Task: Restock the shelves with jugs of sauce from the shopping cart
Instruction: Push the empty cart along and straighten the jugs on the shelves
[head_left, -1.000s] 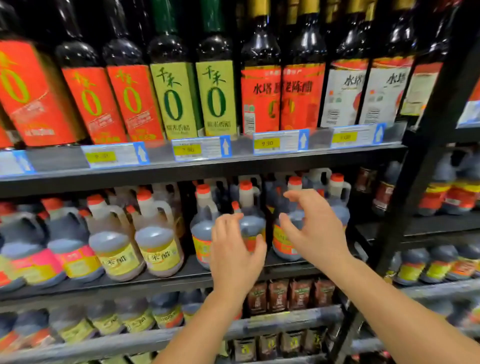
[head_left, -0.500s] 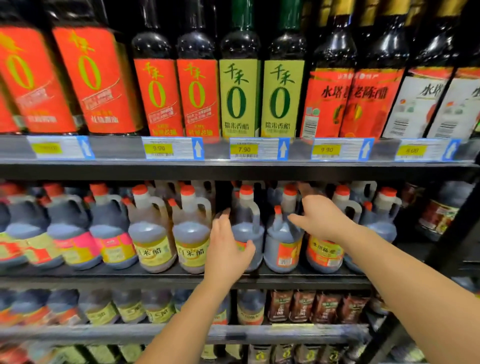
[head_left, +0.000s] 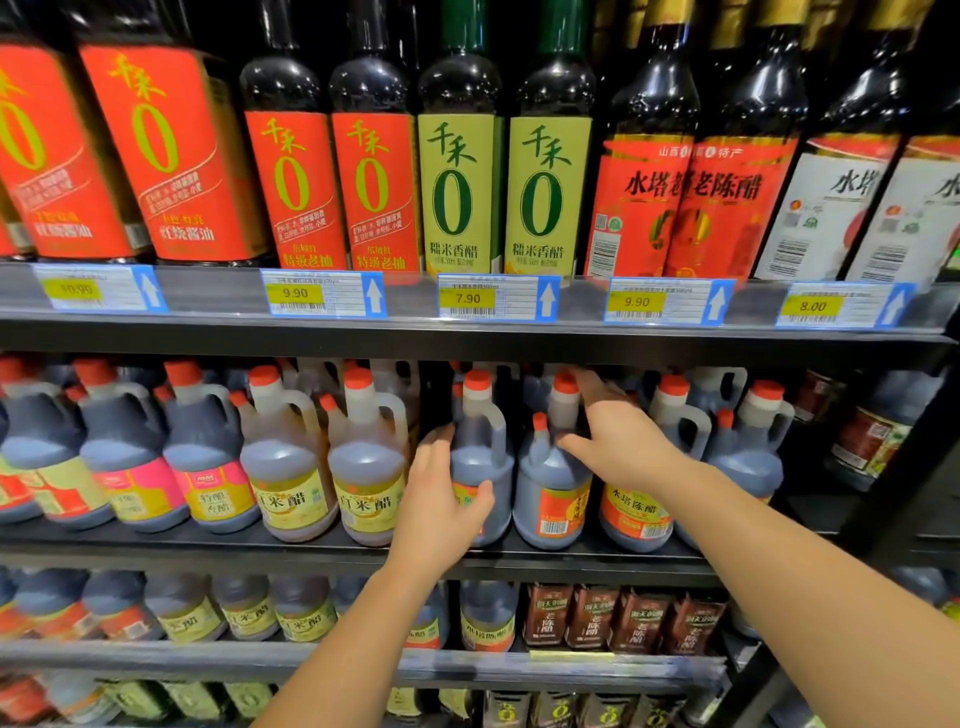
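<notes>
On the middle shelf (head_left: 322, 553) stands a row of handled jugs with red caps. My left hand (head_left: 441, 509) wraps the lower left side of a dark sauce jug (head_left: 480, 447), thumb across its front label and fingers along its flank. Just to the right, my right hand (head_left: 618, 441) lies on the shoulder of a second dark jug (head_left: 550, 499) with a red barcode label. Its fingers are spread and reach up behind the jug's neck, thumb pointing left. Both jugs stand upright on the shelf. No shopping cart is in view.
Pale vinegar jugs (head_left: 363, 467) stand left of my left hand, and an orange-labelled dark jug (head_left: 636, 512) right of my right hand. Tall bottles (head_left: 462, 171) fill the top shelf above price tags (head_left: 496, 297). Smaller jugs and brown cartons (head_left: 592, 618) sit below. A black upright post (head_left: 898, 493) is at right.
The view has shifted right and closer to the shelf. My left hand has closed further around the dark jug, and my right hand has slid left onto the neighbouring jug.
</notes>
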